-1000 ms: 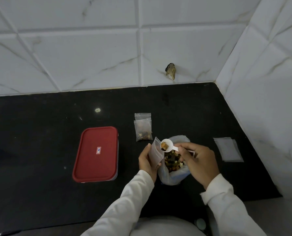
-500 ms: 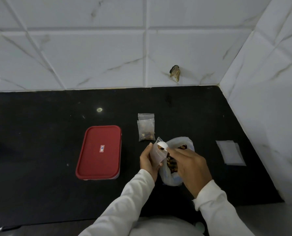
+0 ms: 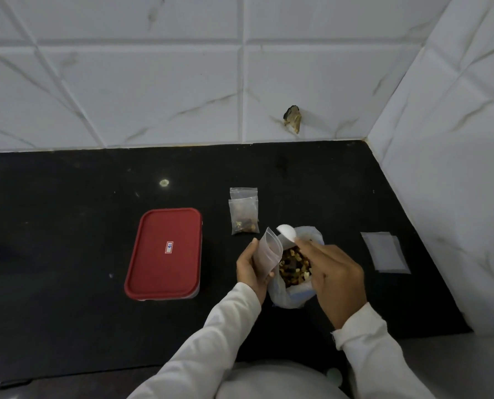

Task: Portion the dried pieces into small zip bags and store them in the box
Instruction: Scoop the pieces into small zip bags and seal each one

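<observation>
My left hand (image 3: 250,266) holds a small clear zip bag (image 3: 267,253) upright with its mouth open. My right hand (image 3: 333,276) grips a white plastic spoon (image 3: 286,232), turned bowl-down at the bag's mouth. Just below them stands an open white plastic bag (image 3: 290,295) full of mixed dried pieces (image 3: 293,264). Two small zip bags (image 3: 244,216) with some pieces in them lie on the counter just behind. A box with a red lid (image 3: 164,253), shut, rests to the left.
A flat stack of unused zip bags (image 3: 385,251) lies at the right near the tiled side wall (image 3: 456,182). The black counter (image 3: 53,226) runs back to a tiled wall with a chipped hole (image 3: 292,118).
The spoon, which carried pieces over the big bag, has tipped over at the small bag's mouth. My right hand has rotated palm-down.
</observation>
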A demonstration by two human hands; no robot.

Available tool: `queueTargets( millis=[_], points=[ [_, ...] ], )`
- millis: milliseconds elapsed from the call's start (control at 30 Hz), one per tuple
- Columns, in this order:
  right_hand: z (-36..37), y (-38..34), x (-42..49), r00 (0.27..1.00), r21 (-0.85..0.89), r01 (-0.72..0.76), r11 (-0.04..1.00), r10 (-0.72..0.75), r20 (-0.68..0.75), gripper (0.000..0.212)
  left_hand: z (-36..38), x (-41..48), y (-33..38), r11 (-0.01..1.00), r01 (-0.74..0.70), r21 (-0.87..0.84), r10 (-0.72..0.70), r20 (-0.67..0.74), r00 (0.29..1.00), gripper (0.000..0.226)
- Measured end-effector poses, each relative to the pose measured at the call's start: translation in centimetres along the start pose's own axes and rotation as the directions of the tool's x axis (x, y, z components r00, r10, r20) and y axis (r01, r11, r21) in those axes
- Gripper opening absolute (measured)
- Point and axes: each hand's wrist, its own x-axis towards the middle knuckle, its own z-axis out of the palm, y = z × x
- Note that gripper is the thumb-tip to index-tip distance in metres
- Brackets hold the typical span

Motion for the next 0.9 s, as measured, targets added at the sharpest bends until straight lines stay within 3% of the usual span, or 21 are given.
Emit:
queueTargets(
  millis=[67, 133, 233, 300, 400, 467, 567, 767, 900],
  points=[
    [-0.1, 1.5, -0.1, 0.988, 0.017, -0.151, 0.988, 0.152, -0.014, 0.038, 0.0, 0.0, 0.0, 1.000, 0.004, 0.000, -0.004, -0.014, 1.000, 0.041],
    [-0.2, 3.7, -0.6, 0.949, -0.012, -0.314, 0.949, 0.314, -0.016, 0.015, -0.1, 0.0, -0.1, 1.000, -0.003, -0.005, 0.003, -0.021, 1.000, 0.040],
    [-0.4, 5.2, -1.5, 0.890, -0.224, -0.382, 0.897, 0.422, 0.171, 0.025, -0.2, -0.2, -0.3, 1.000, 0.004, 0.017, -0.003, -0.040, 0.999, 0.040],
    [-0.2, 5.2, -1.9, 0.852, -0.288, -0.407, 0.867, 0.473, 0.223, 0.030, -0.2, -0.2, -0.6, 1.000, 0.015, 0.026, -0.013, -0.066, 0.998, 0.043],
    [0.8, 4.5, -1.7, 0.738, -0.151, -0.627, 0.764, 0.645, 0.199, 0.027, -0.1, -0.2, -0.9, 1.000, 0.018, 0.017, -0.016, -0.101, 0.995, 0.051],
    [1.5, 4.2, -1.6, 0.754, -0.203, -0.577, 0.791, 0.612, 0.239, 0.029, -0.1, -0.2, -1.0, 1.000, 0.020, 0.016, -0.019, -0.103, 0.995, 0.052],
    [2.0, 4.4, -1.6, 0.824, -0.383, -0.365, 0.849, 0.486, 0.292, 0.029, 0.1, -0.2, -0.8, 0.999, 0.033, 0.022, -0.030, -0.094, 0.995, 0.044],
    [2.0, 4.5, -1.2, 0.761, -0.481, -0.187, 0.857, 0.436, 0.480, 0.034, 0.3, 0.4, -1.0, 0.999, 0.044, 0.004, -0.043, -0.131, 0.990, 0.055],
    [1.5, 4.3, -0.9, 0.749, -0.446, -0.228, 0.866, 0.448, 0.488, 0.031, 0.6, 0.5, -1.0, 0.999, 0.031, -0.016, -0.033, -0.135, 0.990, 0.043]
  ],
)
